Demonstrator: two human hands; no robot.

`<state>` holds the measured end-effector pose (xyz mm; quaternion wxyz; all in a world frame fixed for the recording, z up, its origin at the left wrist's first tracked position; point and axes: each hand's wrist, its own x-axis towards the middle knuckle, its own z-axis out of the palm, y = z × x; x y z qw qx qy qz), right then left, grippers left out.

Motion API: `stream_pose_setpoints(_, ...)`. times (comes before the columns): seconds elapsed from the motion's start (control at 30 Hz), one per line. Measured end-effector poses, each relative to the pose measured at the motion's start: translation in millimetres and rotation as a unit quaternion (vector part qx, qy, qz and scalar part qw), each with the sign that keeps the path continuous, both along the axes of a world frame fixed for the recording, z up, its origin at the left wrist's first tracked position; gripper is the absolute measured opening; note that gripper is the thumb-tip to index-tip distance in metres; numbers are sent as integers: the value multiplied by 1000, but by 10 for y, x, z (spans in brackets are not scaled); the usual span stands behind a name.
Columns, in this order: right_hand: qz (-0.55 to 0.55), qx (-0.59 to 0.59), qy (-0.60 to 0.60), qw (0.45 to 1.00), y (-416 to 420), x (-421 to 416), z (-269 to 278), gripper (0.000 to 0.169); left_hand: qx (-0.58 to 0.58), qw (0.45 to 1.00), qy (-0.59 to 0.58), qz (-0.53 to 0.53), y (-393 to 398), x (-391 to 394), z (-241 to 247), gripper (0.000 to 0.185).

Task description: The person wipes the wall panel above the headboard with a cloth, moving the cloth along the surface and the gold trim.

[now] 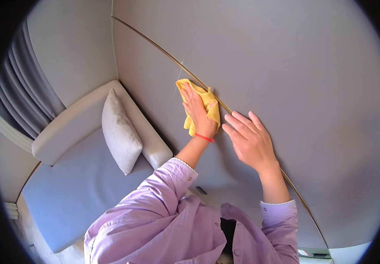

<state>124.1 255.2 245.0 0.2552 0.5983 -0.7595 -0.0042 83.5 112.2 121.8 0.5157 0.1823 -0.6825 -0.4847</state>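
My left hand (pixel 197 110) lies flat on a yellow cloth (pixel 212 109), pressing it to a smooth grey wall panel (pixel 150 82) just below a thin gold-coloured trim strip (pixel 163 50). The fingers point up along the cloth, whose loose folds hang past the palm. A red cord bracelet (pixel 204 137) circles the left wrist. To the right, my right hand (pixel 250 138) holds nothing; its fingers are spread over the trim and wall. Faint pale streaks show on the wall above and left of the cloth.
A grey sofa (pixel 74 194) with a light cushion (pixel 120 135) stands against the wall at left. Dark grey curtains (pixel 28 82) hang behind it. A small dark wall fitting (pixel 201 190) sits low, near my sleeves. At lower right is a green box-like object (pixel 318 253) with a label.
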Motion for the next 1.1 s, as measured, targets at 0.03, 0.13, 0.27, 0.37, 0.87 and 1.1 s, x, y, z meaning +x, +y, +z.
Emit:
stream_pose_setpoints(0.03,0,2,-7,1000,-78,9,15,35,12,1000,2,2,-144,-41,-6,60)
stream_pose_setpoints(0.13,-16,46,10,999,-589,-91,217,35,47,998,-9,33,-687,-321,-65,64)
stream_pose_setpoints(0.27,-11,70,53,996,-1276,-308,322,36,176,984,-11,39,-1298,-500,-103,63)
stream_pose_setpoints(0.37,1,101,126,987,-1759,-491,299,37,223,974,26,6,-1232,-440,-161,64)
stream_pose_setpoints(0.87,-32,159,106,981,-2512,-741,148,37,220,972,78,27,-1858,-609,-483,55)
stream_pose_setpoints(1.1,-39,156,89,983,-2512,-736,112,35,707,688,163,20,-1446,-757,-1900,51)
